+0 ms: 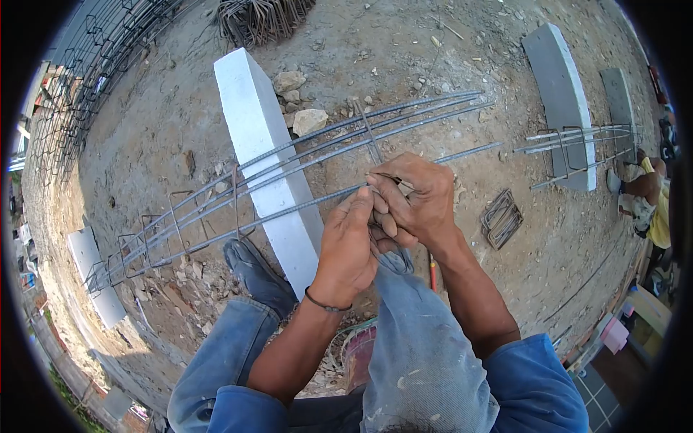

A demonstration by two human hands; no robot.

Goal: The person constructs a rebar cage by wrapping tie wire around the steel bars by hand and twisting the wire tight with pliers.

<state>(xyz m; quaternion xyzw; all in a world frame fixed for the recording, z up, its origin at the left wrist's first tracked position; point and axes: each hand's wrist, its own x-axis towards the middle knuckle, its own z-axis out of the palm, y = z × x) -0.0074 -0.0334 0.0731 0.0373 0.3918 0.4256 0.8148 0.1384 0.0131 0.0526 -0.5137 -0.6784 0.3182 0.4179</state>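
Several long steel bars (281, 175) lie across a pale block (253, 115), with bent square stirrups (235, 198) around them toward the left. My left hand (351, 238) is closed at the end of the nearest bar's middle stretch, thumb and fingertips pinched together. Just right of it, my right hand (419, 202) is closed too, its fingers curled beside a stirrup. Between the hands, thin dark wire seems to show, but its exact hold is hidden by the fingers.
A stack of stirrups (501, 219) lies on the ground at right. Farther right, grey blocks (563, 101) bear another bar cage (577, 137), near a seated person (650, 198). Stones (310, 122) lie beyond the bars. A bucket (359, 353) stands between my legs.
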